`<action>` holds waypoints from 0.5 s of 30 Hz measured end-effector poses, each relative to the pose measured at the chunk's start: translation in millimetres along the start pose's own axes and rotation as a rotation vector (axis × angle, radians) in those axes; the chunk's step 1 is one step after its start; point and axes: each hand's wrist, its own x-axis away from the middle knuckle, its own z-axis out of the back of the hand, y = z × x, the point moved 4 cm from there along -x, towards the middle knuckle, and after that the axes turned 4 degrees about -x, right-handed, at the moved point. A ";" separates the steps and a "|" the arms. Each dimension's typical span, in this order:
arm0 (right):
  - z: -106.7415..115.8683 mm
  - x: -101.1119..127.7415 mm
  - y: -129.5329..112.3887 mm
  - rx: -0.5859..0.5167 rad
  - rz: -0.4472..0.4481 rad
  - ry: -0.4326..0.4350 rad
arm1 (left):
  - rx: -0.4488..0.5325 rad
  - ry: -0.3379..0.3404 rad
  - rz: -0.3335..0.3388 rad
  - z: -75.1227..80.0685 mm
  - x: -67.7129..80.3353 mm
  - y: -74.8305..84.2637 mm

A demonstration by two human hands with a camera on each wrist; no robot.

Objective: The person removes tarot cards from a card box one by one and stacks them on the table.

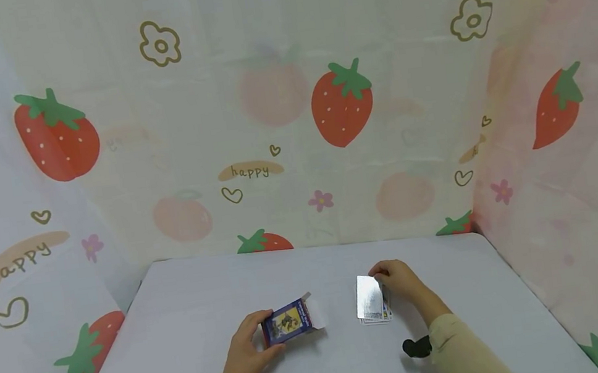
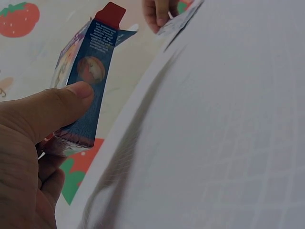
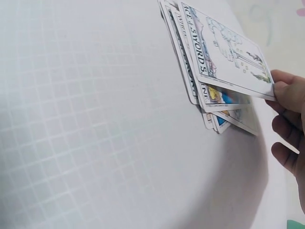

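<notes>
Left hand (image 1: 247, 354), lower centre of the head view: thumb and fingers curled round the card box (image 1: 287, 321), flap open, box apparently emptied. Right hand (image 1: 400, 283), centre right: fingertips pinching the top card (image 1: 369, 296), tilted up off the small pile (image 3: 224, 112) on the table (image 1: 181, 325). Judged early: cards out, laying-out or sorting left.

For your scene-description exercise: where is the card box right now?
In the head view the blue card box sits left of centre on the table, gripped by the left hand, its flap open toward the stack of cards under the right hand.
</notes>
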 end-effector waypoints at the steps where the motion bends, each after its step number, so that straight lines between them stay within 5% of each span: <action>1: -0.8 -0.2 0.3 0.001 0.000 0.005 | 0.003 0.001 0.002 0.1 0.2 0.0; 15: -9.4 -1.4 2.8 0.071 0.000 0.040 | 0.003 0.012 -0.022 0.1 0.2 -1.2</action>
